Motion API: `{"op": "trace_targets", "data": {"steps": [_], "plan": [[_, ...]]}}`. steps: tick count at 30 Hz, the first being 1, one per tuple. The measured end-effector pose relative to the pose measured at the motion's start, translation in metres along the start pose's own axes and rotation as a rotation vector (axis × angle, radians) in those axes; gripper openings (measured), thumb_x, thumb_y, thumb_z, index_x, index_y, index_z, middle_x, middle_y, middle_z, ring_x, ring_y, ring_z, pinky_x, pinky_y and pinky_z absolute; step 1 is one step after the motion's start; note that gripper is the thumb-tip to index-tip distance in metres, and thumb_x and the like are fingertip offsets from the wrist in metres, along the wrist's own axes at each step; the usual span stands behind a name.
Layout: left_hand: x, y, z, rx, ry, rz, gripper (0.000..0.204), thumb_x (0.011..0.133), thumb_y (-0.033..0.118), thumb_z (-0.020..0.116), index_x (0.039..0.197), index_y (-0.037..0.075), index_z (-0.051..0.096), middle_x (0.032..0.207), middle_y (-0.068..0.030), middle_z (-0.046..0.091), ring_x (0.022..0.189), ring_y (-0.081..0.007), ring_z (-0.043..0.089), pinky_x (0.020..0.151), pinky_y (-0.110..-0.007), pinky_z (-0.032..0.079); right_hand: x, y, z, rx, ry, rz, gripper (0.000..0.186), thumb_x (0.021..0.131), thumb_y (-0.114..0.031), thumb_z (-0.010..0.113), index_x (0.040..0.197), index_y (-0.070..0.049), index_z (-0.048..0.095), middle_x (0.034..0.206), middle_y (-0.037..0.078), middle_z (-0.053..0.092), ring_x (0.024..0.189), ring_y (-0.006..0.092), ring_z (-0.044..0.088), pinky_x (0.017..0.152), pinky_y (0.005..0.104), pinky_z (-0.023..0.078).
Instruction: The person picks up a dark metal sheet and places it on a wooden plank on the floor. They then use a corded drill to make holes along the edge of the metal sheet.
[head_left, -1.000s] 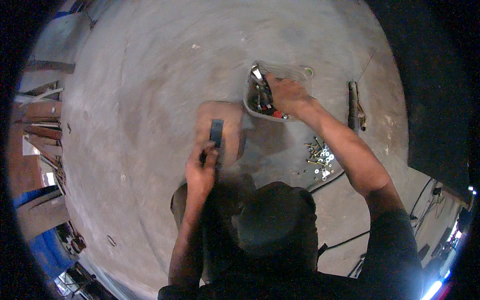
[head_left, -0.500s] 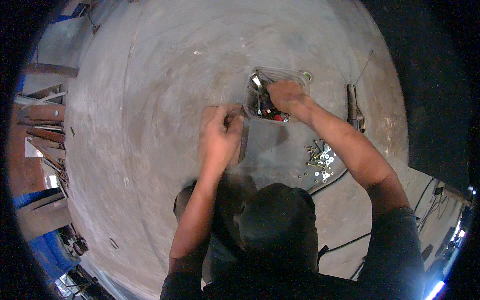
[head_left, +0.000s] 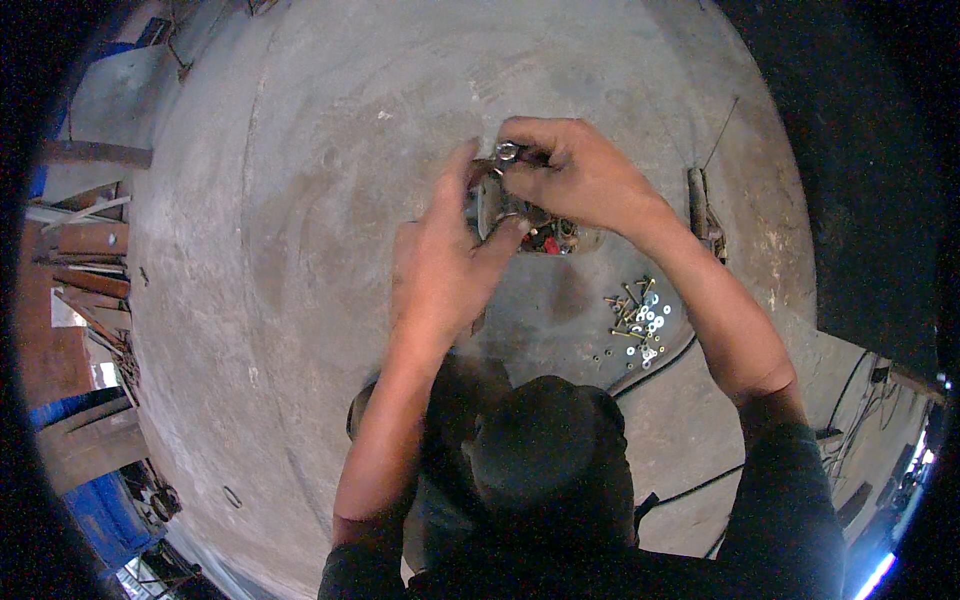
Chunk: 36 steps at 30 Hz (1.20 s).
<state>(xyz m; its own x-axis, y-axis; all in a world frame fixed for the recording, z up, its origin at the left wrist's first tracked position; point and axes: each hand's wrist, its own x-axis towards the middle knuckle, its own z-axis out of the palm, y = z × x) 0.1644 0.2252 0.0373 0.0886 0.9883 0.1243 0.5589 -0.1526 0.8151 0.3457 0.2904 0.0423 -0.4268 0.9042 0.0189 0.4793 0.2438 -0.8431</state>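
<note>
My right hand (head_left: 592,178) is closed round a shiny metal piece (head_left: 507,152) with a round end, held above a clear plastic tub (head_left: 580,243). Most of that piece is hidden by the fingers. My left hand (head_left: 438,262) reaches up beside it with thumb and fingers apart, close to the metal end; whether the fingertips touch it I cannot tell. Inside the tub lie mixed small parts, among them a red piece (head_left: 549,244). Under my left hand is a brownish block (head_left: 478,322), mostly covered.
Several bolts, washers and nuts (head_left: 642,325) lie loose on the concrete floor right of my knees. A black cable (head_left: 660,365) runs past them. Farther right lies a dark metal bar (head_left: 698,205). Wood and metal scraps (head_left: 95,270) are piled along the left.
My right hand has come out of the tub with the metal piece and moved slightly left. My left hand has risen from the block toward it, and its fingers have spread.
</note>
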Motion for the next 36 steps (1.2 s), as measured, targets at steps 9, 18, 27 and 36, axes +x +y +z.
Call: {"op": "trace_targets", "data": {"steps": [9,18,27,36], "plan": [[0.022,-0.057,0.005,-0.066,0.033,-0.289,0.038,0.097,0.026,0.060,0.129,0.007,0.059,0.104,-0.0186,0.072,0.099,-0.0354,0.069,0.083,-0.041,0.053,-0.020,0.058,0.021,-0.485,-0.545,-0.058,0.025,0.081,-0.013,0.062,0.102,-0.002,0.069,0.097,0.016,0.072,0.091,0.0334,0.069,0.082,0.0433,0.054],[0.017,-0.081,0.031,-0.312,-0.071,-0.414,0.040,0.098,0.034,0.063,0.126,0.006,0.064,0.114,-0.0066,0.069,0.102,-0.0187,0.061,0.092,-0.034,0.047,-0.008,0.056,0.042,-0.682,-0.327,0.110,0.028,0.082,-0.020,0.057,0.097,0.001,0.068,0.100,0.023,0.070,0.098,0.0412,0.067,0.085,0.0503,0.052],[0.012,-0.037,0.017,-0.125,-0.156,-0.318,0.037,0.101,0.027,0.056,0.131,0.006,0.054,0.114,-0.0173,0.067,0.103,-0.0297,0.064,0.092,-0.039,0.048,0.037,0.088,0.086,-0.579,-0.719,0.210,0.031,0.088,-0.023,0.059,0.098,0.003,0.071,0.095,0.026,0.071,0.090,0.0394,0.071,0.078,0.0506,0.055],[-0.003,-0.088,0.058,-0.211,0.028,-0.283,0.039,0.102,0.030,0.051,0.129,0.002,0.053,0.128,-0.0275,0.057,0.116,-0.0439,0.057,0.098,-0.048,0.046,0.024,0.058,0.083,-0.611,-0.703,0.258,0.042,0.098,-0.035,0.050,0.127,-0.007,0.059,0.115,0.026,0.067,0.104,0.0408,0.065,0.087,0.0506,0.051]]}}
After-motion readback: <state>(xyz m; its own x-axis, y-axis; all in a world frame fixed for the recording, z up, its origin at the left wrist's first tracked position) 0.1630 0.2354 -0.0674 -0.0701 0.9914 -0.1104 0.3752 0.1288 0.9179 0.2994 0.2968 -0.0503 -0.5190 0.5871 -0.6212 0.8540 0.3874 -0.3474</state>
